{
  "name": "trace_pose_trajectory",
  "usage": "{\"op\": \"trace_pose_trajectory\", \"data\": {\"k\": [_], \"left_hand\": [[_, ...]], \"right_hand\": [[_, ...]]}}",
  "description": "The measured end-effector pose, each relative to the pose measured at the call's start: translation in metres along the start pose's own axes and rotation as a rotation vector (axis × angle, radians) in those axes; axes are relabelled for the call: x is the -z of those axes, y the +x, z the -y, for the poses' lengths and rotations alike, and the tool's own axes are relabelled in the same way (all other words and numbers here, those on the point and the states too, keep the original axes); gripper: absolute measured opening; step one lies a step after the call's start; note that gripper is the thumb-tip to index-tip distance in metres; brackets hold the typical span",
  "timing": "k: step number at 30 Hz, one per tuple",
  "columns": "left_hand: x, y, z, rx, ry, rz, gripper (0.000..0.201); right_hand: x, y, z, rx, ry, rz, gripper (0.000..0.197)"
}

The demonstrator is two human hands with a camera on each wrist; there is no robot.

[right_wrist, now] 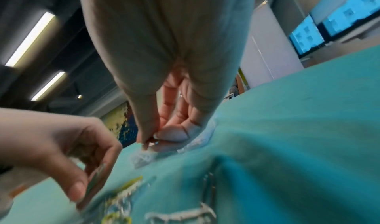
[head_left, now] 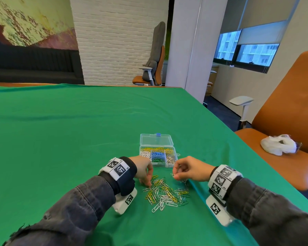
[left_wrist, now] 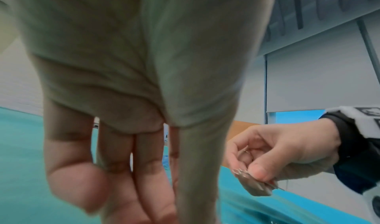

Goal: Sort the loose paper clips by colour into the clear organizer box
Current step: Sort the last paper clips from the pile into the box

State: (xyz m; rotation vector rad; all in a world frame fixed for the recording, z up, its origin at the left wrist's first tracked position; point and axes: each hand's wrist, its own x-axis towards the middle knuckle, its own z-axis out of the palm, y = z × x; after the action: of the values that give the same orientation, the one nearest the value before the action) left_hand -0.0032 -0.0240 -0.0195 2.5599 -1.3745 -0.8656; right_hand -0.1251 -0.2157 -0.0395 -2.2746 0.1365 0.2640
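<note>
Loose paper clips point(head_left: 165, 193), mixed silver/yellow/green, lie in a heap on green-clothed desk point(head_left: 69, 139), btwn both wrists. Clear organizer box point(head_left: 157, 158) sits just beyond heap, lid open & tipped back; compartments w/ yellow, silver, blue, green clips. Left hand point(head_left: 143, 170) reaches down at heap's left edge, fingertips pinching a clip, grip closed on it. Right hand point(head_left: 188, 170) hovers near box's front right corner, thumb & fingers pinched on several silver clips point(left_wrist: 252, 182). White plastic bag point(head_left: 278, 144) on orange chair, well apart at right.
</note>
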Motion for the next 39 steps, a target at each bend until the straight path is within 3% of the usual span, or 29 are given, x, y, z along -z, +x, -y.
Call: {"op": "trace_pose_trajectory", "data": {"k": [3,11,14,19,21,26,32,39], "left_hand": [[0.004,-0.001,0.004,-0.021,-0.063,-0.014,0.019],[0.008,0.000,0.012,-0.062,-0.207,-0.039,0.016],[0.008,0.001,0.015,-0.075,-0.222,-0.031,0.017],[0.011,0.002,0.016,-0.094,-0.263,-0.059,0.016],[0.012,0.002,0.016,-0.114,-0.318,-0.065,0.015],[0.010,0.004,0.013,-0.162,-0.462,-0.047,0.014],[0.008,0.005,0.009,-0.185,-0.524,-0.026,0.012],[0.008,0.008,0.021,-0.151,-0.645,-0.061,0.014]], "right_hand": [[0.009,0.010,0.004,-0.013,0.141,-0.078,0.008],[0.025,0.051,0.016,-0.166,0.020,-0.416,0.012],[0.021,0.057,0.018,-0.201,-0.031,-0.438,0.004],[0.023,0.052,0.019,-0.181,0.022,-0.512,0.011],[0.021,0.044,0.027,-0.114,0.112,-0.469,0.015],[0.000,0.024,0.046,0.058,0.228,-0.125,0.013],[-0.008,0.021,0.040,0.086,0.245,-0.124,0.008],[0.003,0.015,0.022,-0.019,0.319,-0.227,0.011]]}}
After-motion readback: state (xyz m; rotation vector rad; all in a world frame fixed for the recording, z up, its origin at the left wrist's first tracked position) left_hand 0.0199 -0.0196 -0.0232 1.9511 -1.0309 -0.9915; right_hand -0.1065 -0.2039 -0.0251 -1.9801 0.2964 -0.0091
